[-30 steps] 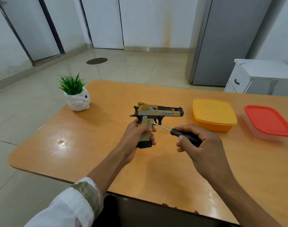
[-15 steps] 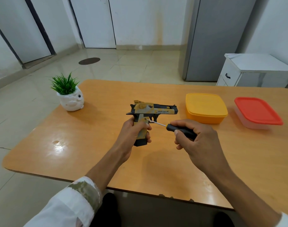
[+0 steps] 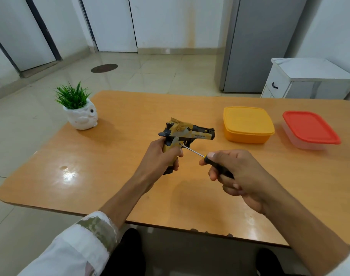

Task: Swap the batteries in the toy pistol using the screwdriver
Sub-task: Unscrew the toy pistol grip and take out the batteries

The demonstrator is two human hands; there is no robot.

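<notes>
A yellow and black toy pistol [image 3: 187,132] stands upright above the middle of the wooden table [image 3: 110,160], barrel pointing right. My left hand [image 3: 160,156] grips its handle from the left, covering most of the grip. My right hand [image 3: 235,172] holds the black handle of a screwdriver [image 3: 207,157]. The thin metal shaft runs up and left, and its tip touches the pistol's grip just below the trigger guard. No batteries are in view.
A closed yellow box [image 3: 247,124] and a closed red-lidded clear box [image 3: 309,129] sit at the right of the table. A small plant in a white owl pot [image 3: 80,112] stands at the far left corner. A white cabinet [image 3: 307,80] stands beyond the table.
The view has tilted slightly, so everything sits a little lower and left in frame. Both hands keep their grips, and the screwdriver tip stays on the pistol's grip.
</notes>
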